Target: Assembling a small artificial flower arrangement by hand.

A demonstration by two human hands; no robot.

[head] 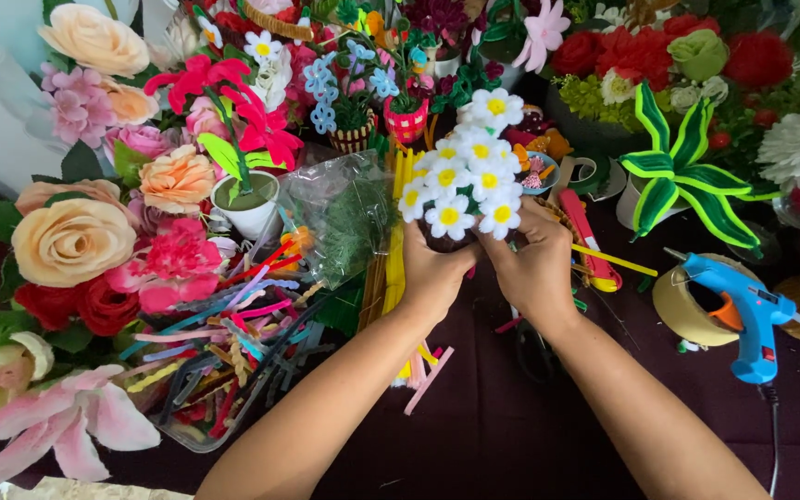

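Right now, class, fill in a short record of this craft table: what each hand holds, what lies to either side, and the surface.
Left hand: grips the bunch of white pipe-cleaner daisies with yellow centres from below
Right hand: grips the same bunch
Right of hands: blue glue gun, roll of tan tape
Left of hands: clear tub of mixed coloured pipe cleaners
Surface: dark maroon cloth

Both hands, left hand (432, 268) and right hand (534, 264), clasp a white daisy bunch (469, 171) beside a blue glue gun (743, 310).

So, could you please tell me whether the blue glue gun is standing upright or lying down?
Upright-ish: the blue glue gun is propped with its handle down on the dark tablecloth, nozzle resting against the tape roll.
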